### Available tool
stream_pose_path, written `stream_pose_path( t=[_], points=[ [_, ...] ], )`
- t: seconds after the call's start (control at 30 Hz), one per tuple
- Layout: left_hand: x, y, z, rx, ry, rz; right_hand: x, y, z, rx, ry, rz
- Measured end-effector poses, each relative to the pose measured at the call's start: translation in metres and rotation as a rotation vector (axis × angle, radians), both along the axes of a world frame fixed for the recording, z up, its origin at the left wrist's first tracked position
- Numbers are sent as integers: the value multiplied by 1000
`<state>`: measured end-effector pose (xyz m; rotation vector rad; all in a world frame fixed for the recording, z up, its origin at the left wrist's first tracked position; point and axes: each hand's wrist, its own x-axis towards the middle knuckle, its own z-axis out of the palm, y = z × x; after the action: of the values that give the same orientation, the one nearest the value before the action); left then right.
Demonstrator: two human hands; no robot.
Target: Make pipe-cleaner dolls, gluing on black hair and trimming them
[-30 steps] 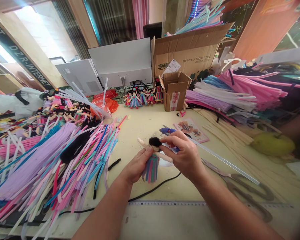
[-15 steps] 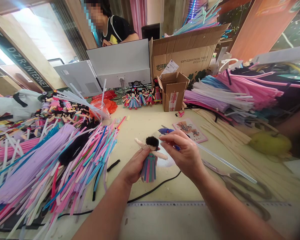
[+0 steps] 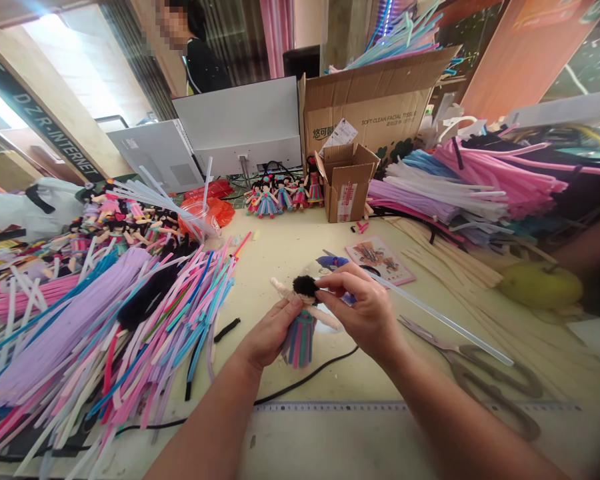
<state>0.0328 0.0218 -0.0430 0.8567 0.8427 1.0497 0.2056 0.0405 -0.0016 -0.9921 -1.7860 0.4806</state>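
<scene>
Left hand [image 3: 269, 330]: closed on a pipe-cleaner doll [image 3: 301, 341], thumb uppermost, its tip pressed just below the doll's head; remaining fingers largely hidden behind the doll. Forearm enters at the lower edge, left of centre, and slants up to the right.

Right hand [image 3: 364, 310]: back of hand turned upward, index finger and thumb extended toward the left, tips close together at the right edge of the doll's black hair [image 3: 305, 286]. Whether they pinch the hair or merely touch it, cannot tell. Forearm enters at the lower right and slants up to the left.

Doll: between the two hands, held over the table [image 3: 280, 250]; roughly upright, striped skirt hanging below the left thumb, one cream arm reaching out to the upper left, the other sloping down to the right beneath the right fingertips.

Near the right hand: blue object [image 3: 333, 262], partly covered by the fingers; picture card [image 3: 380, 260], beyond; translucent stick [image 3: 450, 327], running off diagonally; scissors [image 3: 443, 343], beside the right forearm.

Near the left hand: short black piece [image 3: 227, 329], lying on the table; loose pipe cleaners [image 3: 180, 320], heaped farther left.
</scene>
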Motion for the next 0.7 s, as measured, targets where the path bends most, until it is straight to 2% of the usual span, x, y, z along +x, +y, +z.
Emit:
stream_pose_path(
  t=[0.7],
  points=[
    [-2,-1,-2,-3,17,-15,-3,-1,-2,-26,48,20]
  ],
)
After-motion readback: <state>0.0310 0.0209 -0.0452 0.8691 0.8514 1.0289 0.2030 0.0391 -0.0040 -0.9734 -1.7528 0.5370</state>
